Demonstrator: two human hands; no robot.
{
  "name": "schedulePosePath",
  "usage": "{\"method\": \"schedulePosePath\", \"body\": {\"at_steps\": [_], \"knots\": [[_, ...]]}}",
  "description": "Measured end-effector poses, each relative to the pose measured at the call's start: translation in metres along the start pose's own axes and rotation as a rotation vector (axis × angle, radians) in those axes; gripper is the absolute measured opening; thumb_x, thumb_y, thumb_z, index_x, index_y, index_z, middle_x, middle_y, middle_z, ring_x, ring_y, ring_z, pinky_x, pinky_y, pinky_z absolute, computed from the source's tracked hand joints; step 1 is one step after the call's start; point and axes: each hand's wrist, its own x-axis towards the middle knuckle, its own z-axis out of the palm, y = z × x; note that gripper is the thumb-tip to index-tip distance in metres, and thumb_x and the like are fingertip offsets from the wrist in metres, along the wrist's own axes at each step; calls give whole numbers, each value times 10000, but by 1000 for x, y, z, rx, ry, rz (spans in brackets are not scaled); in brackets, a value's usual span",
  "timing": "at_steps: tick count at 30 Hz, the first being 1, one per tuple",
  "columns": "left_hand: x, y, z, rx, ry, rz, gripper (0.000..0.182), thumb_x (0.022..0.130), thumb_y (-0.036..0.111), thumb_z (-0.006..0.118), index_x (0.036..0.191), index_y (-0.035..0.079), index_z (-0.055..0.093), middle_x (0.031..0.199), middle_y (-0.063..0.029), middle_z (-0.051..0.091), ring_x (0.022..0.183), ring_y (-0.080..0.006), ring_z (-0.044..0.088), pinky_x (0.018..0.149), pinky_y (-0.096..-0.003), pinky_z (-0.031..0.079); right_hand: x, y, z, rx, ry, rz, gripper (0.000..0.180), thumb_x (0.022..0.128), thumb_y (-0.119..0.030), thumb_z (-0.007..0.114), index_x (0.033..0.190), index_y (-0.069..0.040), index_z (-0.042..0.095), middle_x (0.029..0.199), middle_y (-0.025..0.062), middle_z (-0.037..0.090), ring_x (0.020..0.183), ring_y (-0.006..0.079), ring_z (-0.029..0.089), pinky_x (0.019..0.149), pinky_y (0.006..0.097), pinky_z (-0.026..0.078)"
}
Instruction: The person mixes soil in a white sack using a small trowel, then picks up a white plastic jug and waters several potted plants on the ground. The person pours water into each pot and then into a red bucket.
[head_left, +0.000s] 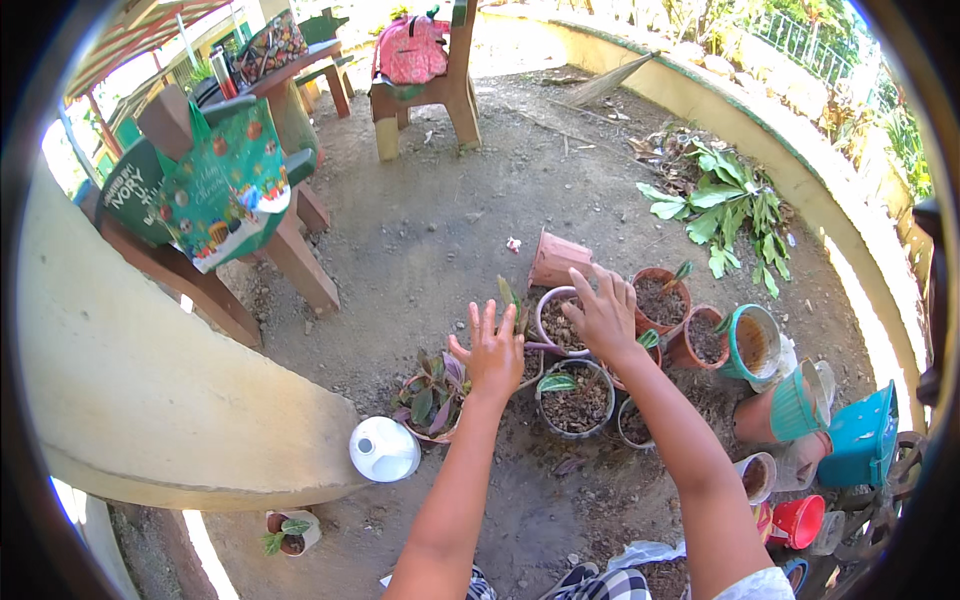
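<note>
Both hands reach out over a group of potted plants with their fingers spread. My left hand (493, 352) is empty, between a pot of purple-green leafy plants (436, 397) and an upright leaf. Above a pot with a pale purple rim (546, 315) is my right hand (604, 311), holding nothing; whether it touches the rim I cannot tell. An overturned terracotta-coloured pot (561, 259) lies just beyond it. Nearer me, a dark-rimmed pot of soil (576, 409) bears a green striped leaf (557, 382). Brown pots of soil (660, 300) stand to the right.
A white plastic jug (385, 450) stands by the curved concrete wall (187, 390). Stacked empty pots, a teal container (859, 439) and a red pot (799, 521) line the right side. Cut leafy branches (720, 195) lie near the low wall. Chairs with bags (412, 49) stand farther back.
</note>
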Motion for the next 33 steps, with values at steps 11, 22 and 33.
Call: {"method": "schedulePosePath", "body": {"at_steps": [11, 22, 33], "knots": [[-3, 86, -143, 17, -100, -67, 479, 852, 269, 585, 1307, 172, 469, 1430, -127, 331, 1377, -327, 182, 970, -689, 164, -7, 4, -168, 39, -131, 88, 553, 800, -376, 616, 1292, -159, 486, 1317, 150, 401, 1222, 318, 336, 1016, 477, 224], [-58, 131, -295, -43, -113, -194, 470, 826, 267, 618, 1276, 186, 512, 1437, -99, 325, 1365, -316, 222, 989, -670, 162, -47, 26, -326, -16, -169, 214, 540, 762, -374, 651, 1244, -172, 512, 1287, 126, 418, 1201, 301, 353, 982, 493, 254], [-71, 227, -326, -240, -119, -76, 449, 803, 249, 645, 1235, 168, 552, 1445, -120, 302, 1345, -318, 257, 1003, -600, 212, -68, 36, -427, 15, -148, 326, 506, 778, -371, 644, 1240, -208, 515, 1346, 131, 375, 1229, 295, 332, 1009, 486, 231]]}}
